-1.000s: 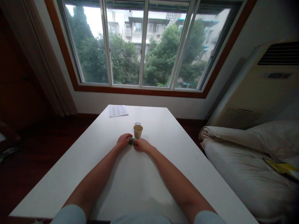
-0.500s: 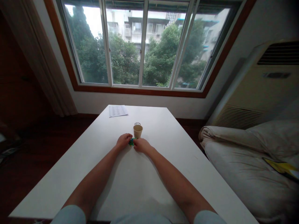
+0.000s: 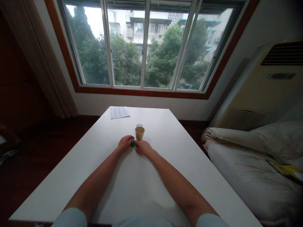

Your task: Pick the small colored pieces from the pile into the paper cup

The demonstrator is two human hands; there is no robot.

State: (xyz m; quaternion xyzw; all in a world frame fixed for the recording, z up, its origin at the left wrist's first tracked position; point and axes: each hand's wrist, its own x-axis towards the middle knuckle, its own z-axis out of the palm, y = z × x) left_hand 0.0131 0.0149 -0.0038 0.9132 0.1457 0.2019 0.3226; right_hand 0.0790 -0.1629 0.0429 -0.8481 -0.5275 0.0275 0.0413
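Note:
A small cluster of shiny green and blue pieces lies between my two hands on the white table; they are too small for me to tell their kind. My left hand curves round the cluster from the left, fingers bent and thumb close in. From the other side my right hand is closed, its fingertips pressed at the pieces and partly hiding them. Just beyond the hands stands an upright tan paper cup, its inside only partly visible. Behind the cup is a small round clear object with a dark rim.
Printed sheets of paper lie at the far left corner of the white table. A cushioned sofa stands along the right side, with a floor-standing air conditioner behind it. The window is beyond the far edge.
Hardly anything differs. My right hand has shifted very slightly at the pieces; the left hand, the cup and the papers stay where they were.

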